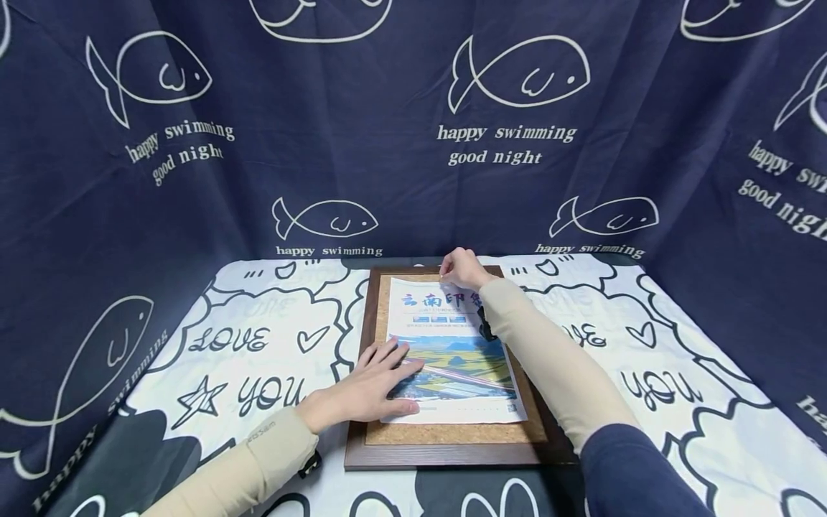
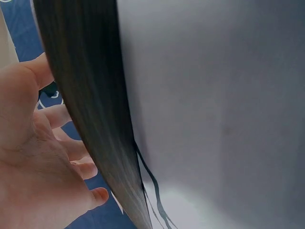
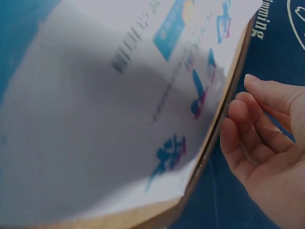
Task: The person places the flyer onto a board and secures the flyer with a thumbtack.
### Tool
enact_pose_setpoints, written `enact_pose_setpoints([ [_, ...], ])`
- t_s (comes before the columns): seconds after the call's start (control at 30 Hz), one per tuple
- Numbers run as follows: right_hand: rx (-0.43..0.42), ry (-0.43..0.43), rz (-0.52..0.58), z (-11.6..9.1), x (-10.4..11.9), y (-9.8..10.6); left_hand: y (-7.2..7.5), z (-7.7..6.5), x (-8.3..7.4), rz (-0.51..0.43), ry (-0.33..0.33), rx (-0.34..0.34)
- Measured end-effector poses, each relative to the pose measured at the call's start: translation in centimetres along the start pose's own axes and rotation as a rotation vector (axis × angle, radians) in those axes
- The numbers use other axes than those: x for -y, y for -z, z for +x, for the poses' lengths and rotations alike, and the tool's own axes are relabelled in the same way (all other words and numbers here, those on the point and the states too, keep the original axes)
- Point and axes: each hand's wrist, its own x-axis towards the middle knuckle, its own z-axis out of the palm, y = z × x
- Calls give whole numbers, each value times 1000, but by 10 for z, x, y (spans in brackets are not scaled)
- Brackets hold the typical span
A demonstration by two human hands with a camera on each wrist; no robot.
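A printed poster (image 1: 452, 411) with a landscape picture and Chinese lettering lies on a cork board (image 1: 452, 434) in a dark wooden frame (image 1: 446, 457). Fingers spread, my left hand (image 1: 371, 388) rests on the poster's left side. The left wrist view shows the palm of this hand (image 2: 43, 162) beside the frame's dark edge (image 2: 90, 105). At the poster's top edge, my right hand (image 1: 464, 268) has its fingers bent and their tips close together. Whether something small is between them is hidden. The right wrist view has this hand (image 3: 267, 143) at the board's far edge.
A white cloth (image 1: 252, 359) with black drawings and lettering covers the table under the board. Behind and at both sides hangs a dark blue curtain (image 1: 400, 172) with white fish outlines.
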Motion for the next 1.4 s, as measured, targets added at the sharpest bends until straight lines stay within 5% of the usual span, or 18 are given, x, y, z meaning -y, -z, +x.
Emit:
enact_pose_setpoints([
  [0.47,44,-45,9,1,-1,-17,0,-1,3,11,6,7],
  [1.4,71,-102,67,2,-1,-17,-2,0,1,28,22,9],
])
